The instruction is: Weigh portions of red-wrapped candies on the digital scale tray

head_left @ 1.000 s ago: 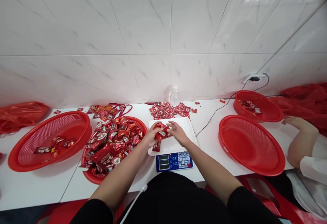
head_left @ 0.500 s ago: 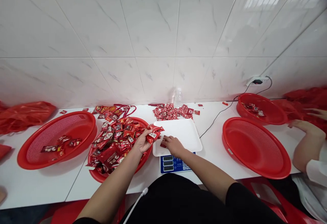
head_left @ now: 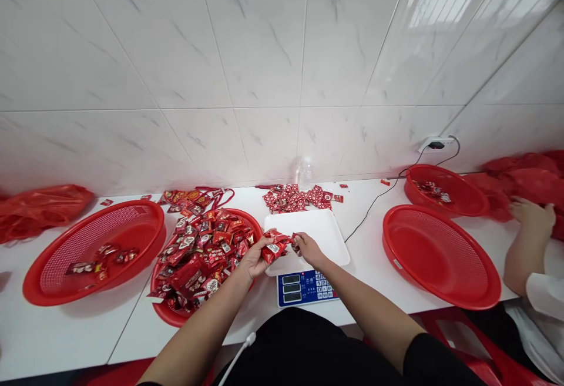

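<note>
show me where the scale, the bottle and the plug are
scale (head_left: 307, 289): head view, on the blue front panel, between displays and keys
bottle (head_left: 305, 175): head view, on the middle of its clear body
plug (head_left: 436, 145): head view, on its black casing

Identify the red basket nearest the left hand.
The basket heaped with packets, left of the scale; its rim is by the left hand, and none sits closer.

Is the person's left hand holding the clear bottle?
No, the left hand grips red packets, while the bottle stands near the wall.
</note>
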The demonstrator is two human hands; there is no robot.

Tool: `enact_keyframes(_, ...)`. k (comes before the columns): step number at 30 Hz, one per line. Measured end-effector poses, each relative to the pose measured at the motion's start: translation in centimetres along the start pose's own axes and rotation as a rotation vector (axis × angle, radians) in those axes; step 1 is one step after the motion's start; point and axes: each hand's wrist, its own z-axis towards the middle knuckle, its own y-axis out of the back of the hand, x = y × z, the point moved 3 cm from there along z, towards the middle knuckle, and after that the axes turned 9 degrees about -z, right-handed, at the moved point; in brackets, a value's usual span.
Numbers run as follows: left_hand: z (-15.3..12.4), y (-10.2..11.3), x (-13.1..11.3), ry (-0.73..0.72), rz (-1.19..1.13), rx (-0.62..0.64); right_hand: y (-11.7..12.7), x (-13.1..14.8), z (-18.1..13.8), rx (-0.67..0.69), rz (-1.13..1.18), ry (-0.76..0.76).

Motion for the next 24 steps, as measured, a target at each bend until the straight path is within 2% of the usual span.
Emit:
enact_keyframes(2,-0.2,-0.1,0.2,0.012,-0.041,0.0,-0.5,1.4,-0.3,0.075,0.333,0.013)
enact_keyframes(4,-0.7,-0.2,0.4,0.04,-0.081,-0.006,-0.8,2.7,-0.7,0.099,0.481,0.04)
enact_keyframes(8,-2.3,-0.1,0.6,0.077,-0.111,0.026,-0.8,4.4,-1.6,0.04,0.435,0.05)
enact_keyframes(11,-3.7,0.5,0.3,0.026,-0.119,0.03,-1.4,5.7,-2.5,0.192,0.529,0.045)
enact_keyframes(14,-5.4,1.6,-1.5,-0.078,-0.129,-0.007,-2.3,7.2,-3.5,0.318,0.618,0.024)
enact_keyframes(17,-7.6,3.4,-5.8,-0.224,-0.137,-0.082,-2.9,7.8,-4.4,0.345,0.606,-0.001)
enact_keyframes(24,-12.9,10.8,-21.1,-0.683,-0.235,-0.391,-1.8,5.3,-5.3,0.273,0.514,-0.083)
